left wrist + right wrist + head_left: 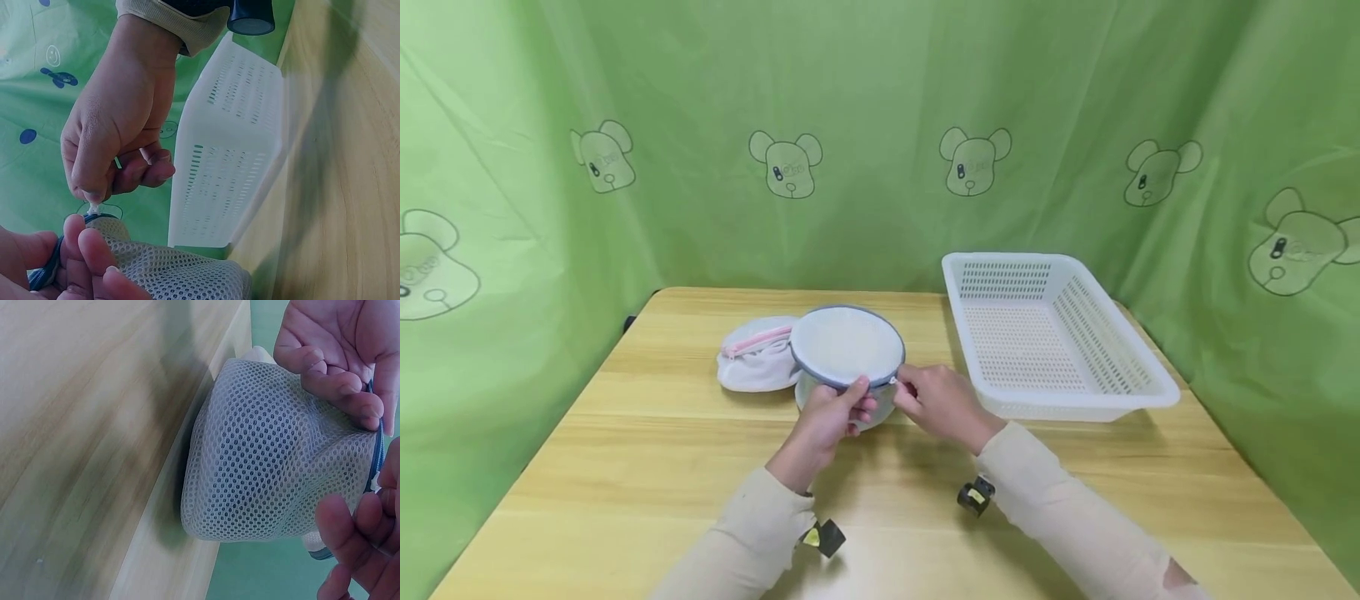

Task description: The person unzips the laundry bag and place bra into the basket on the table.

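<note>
On the worktop (625, 467), a white pouch (756, 375) with a pink zip (762, 340) lies leftmost, partly hidden behind a mesh bag (848, 343). The left hand (826, 421) has its grip pinching that bag's blue-edged rim (808, 375) — whether the base touches the worktop is hard to tell. The right hand (942, 402) has its grip pinching the zip pull (892, 381), mostly covered by fingers. Rightmost sits a white basket (1078, 400).

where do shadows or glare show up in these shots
Head view: whitish glare on the wooden table at bottom centre; left wrist view: a long, soft-edged shadow streaks the table; right wrist view: blurry shadows on the table, one beside the zippered mesh laundry bag.
</note>
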{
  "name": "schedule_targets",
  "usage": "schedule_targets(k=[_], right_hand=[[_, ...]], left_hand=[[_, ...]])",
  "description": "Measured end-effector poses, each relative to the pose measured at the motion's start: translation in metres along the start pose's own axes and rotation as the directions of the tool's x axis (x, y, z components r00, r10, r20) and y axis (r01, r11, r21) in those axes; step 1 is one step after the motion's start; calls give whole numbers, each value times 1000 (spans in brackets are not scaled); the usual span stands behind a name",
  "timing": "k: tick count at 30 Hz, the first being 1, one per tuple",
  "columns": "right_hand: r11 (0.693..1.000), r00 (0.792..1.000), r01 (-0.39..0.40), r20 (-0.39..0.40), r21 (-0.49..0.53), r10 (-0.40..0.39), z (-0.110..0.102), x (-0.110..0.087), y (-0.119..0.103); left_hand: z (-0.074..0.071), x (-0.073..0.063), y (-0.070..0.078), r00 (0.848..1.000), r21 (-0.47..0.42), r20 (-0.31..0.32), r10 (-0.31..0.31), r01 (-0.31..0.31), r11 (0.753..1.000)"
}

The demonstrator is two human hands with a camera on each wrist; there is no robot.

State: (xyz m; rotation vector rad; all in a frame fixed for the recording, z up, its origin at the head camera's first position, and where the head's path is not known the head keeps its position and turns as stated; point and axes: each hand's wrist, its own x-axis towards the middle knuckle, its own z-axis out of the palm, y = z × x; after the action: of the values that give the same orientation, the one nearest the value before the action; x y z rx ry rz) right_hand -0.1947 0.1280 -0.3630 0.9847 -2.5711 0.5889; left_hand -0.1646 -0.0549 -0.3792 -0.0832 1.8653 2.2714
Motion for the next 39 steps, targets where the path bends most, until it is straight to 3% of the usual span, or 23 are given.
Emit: schedule_targets(k=[39], right_hand=[[999, 999, -39, 10, -6, 39, 0, -1, 7]], left_hand=[[-14, -6, 3, 999, -5, -53, 5, -5, 1000]])
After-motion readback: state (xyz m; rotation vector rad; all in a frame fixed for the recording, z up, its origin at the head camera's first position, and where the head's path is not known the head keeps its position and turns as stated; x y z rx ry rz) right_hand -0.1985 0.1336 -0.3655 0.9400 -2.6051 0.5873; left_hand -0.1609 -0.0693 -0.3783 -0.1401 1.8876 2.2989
